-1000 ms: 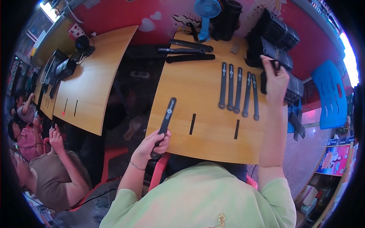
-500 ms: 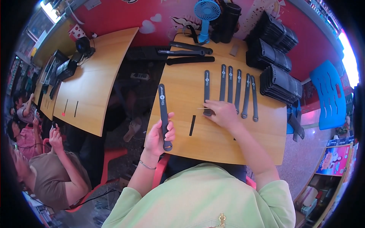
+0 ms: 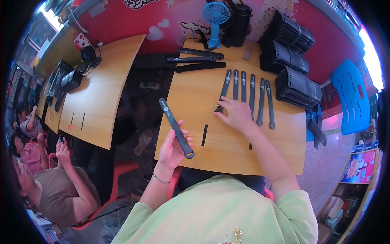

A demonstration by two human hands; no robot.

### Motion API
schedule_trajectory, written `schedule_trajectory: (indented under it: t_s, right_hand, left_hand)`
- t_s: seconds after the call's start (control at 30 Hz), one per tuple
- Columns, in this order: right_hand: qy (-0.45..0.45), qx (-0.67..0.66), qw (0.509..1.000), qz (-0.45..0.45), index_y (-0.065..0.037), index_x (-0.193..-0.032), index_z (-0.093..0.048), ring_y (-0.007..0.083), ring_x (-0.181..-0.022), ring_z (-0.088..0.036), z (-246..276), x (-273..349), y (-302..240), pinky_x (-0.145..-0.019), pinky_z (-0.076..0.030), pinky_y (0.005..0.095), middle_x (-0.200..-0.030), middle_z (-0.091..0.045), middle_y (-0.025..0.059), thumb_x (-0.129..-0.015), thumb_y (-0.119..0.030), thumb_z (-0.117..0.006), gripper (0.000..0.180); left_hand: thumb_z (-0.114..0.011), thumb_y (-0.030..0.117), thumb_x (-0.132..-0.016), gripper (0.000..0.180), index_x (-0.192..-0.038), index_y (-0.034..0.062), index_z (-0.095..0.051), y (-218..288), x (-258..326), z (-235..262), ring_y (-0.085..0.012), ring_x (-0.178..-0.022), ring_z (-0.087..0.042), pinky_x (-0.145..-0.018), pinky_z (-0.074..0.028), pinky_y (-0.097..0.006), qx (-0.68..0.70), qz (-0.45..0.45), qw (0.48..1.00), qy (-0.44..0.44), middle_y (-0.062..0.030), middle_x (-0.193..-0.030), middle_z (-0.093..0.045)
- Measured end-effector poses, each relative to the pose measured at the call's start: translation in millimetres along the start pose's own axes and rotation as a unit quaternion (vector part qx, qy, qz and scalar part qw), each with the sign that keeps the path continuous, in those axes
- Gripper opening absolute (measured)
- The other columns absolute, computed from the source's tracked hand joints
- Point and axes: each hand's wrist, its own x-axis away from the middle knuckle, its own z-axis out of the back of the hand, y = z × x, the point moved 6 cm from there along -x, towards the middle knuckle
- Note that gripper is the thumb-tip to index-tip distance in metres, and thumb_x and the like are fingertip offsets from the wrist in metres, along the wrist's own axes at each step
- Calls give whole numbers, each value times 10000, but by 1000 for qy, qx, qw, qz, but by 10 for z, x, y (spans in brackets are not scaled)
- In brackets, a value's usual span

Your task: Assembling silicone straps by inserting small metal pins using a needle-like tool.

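Head view shows me a slotted grey strap (image 3: 172, 120) over the left edge of a wooden table (image 3: 187, 97), the left hand (image 3: 171, 149) curled round it; the right hand (image 3: 236, 116), half-open, lies on the leftmost strap (image 3: 226, 83) of a row, its grip unclear to me. Beyond, folded black bundles (image 3: 298, 87) and a dark cylindrical case (image 3: 241, 25), contents hidden, stand near a red wall (image 3: 126, 24)

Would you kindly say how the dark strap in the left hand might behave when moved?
The dark strap is probably fairly stiff, since its free end juts straight beyond the left hand. It seems light, being held one-handed. Its flat shape suggests it would hardly roll.
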Motion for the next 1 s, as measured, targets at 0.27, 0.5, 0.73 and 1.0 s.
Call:
schedule_trajectory:
  t_s: [0.27,0.5,0.73,1.0]
  right_hand:
    - [9,3,1000,5,-90,-1046,-655,252,-975,-613,-11,-51,59,-808,-499,354,-1184,-598,90,-769,-374,-665,397]
    - [26,-209,976,53,-129,-1057,-657,227,-871,-641,415,201,-444,-687,-516,297,-1091,-638,69,-696,-320,-763,422]
    - [14,-229,964,138,-147,-1037,-670,188,-735,-621,496,657,-878,-633,-506,274,-903,-620,45,-672,-229,-786,392]
    - [119,-313,942,26,-129,-1009,-701,127,-663,-555,562,749,-640,-524,-423,235,-846,-566,33,-651,-4,-758,384]
  left_hand:
    - [-325,329,-997,421,-1373,140,-298,-42,29,-55,-263,-885,-628,-809,-520,-408,-39,-27,999,-8,-104,-995,-617]
    - [-342,341,-992,415,-1345,125,-321,-77,-6,-134,-260,-894,-631,-795,-527,-394,-72,-71,994,34,-116,-1011,-618]
    - [-358,332,-989,369,-1269,93,-386,-215,-147,-271,-237,-947,-626,-765,-538,-286,-102,-70,992,27,-156,-1105,-596]
    - [-410,206,-982,345,-1298,70,-379,-446,-81,-600,-227,-976,-622,-802,-545,-337,-171,-47,984,9,-145,-1161,-566]
